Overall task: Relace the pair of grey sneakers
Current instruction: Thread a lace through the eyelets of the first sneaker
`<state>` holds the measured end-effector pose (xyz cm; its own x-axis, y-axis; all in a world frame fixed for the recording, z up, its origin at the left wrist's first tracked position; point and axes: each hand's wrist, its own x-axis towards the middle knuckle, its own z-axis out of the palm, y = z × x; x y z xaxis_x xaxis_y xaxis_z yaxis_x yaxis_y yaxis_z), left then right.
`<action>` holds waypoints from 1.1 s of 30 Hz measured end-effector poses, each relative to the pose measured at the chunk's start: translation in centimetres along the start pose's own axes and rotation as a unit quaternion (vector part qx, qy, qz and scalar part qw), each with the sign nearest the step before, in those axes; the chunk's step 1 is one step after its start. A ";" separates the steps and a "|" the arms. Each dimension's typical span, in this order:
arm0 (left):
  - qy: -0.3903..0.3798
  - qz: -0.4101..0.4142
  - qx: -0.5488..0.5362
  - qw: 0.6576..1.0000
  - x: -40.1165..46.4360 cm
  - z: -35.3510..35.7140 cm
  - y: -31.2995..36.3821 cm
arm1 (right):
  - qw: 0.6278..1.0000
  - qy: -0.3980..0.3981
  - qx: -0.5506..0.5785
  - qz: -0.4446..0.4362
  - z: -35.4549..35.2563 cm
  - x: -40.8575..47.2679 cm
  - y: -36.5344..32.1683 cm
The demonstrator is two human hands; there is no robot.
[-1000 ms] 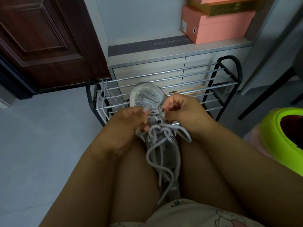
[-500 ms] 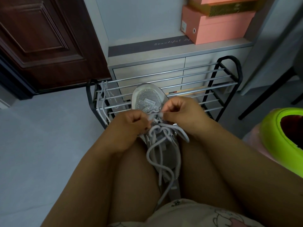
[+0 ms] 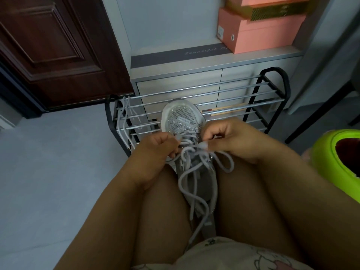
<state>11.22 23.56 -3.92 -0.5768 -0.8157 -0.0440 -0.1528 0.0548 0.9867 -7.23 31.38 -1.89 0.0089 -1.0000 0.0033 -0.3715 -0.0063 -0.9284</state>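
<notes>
Presently: grey mesh sneaker (image 3: 183,117) wedged between knees, toe at black wire shoe rack (image 3: 272,90) edge; left hand (image 3: 155,152), right hand (image 3: 228,139) each pinching grey round shoelace (image 3: 187,172); open floor leftward.

grey strip (image 3: 175,56) on cabinet top: cursive white "Beautiful", rest hidden by pink box | sneaker (image 3: 182,118) tongue tag: upside-down letters, unreadable | pink box (image 3: 261,36) label: too small to read

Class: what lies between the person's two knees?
In the head view, the grey sneaker sits wedged between the knees, its loose lace trailing down toward the lap.
</notes>
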 end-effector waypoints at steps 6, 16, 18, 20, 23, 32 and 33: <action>0.028 0.007 0.011 1.000 -0.1 0.1 -0.2 | 0.944 -0.094 0.313 -0.034 -0.9 -0.1 0.9; 0.035 0.014 0.072 0.997 -0.6 -0.2 0.0 | 0.972 -0.206 0.114 0.008 -1.3 -0.4 0.5; 0.016 0.017 0.081 0.996 -0.9 0.0 0.3 | 0.976 -0.156 0.146 0.044 -0.7 -0.3 0.5; 0.013 0.014 0.097 0.995 -1.0 0.5 0.7 | 0.984 -0.086 0.141 0.062 -0.5 -0.2 0.4; 0.009 0.006 0.148 0.989 -1.0 1.0 1.0 | 0.996 -0.074 -0.029 0.029 -0.1 -0.1 -0.2; 0.063 0.009 0.297 0.953 -1.1 0.1 0.5 | 0.970 -0.017 -0.242 0.024 0.6 -0.1 0.4; 0.075 0.019 0.299 0.951 -1.3 -0.2 0.3 | 0.970 -0.022 -0.240 0.019 0.3 -0.3 0.4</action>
<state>12.09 24.46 -3.48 -0.4769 -0.8772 0.0558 -0.5889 0.3660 0.7206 -7.12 31.71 -2.33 0.0230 -0.9983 -0.0529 -0.7618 0.0167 -0.6476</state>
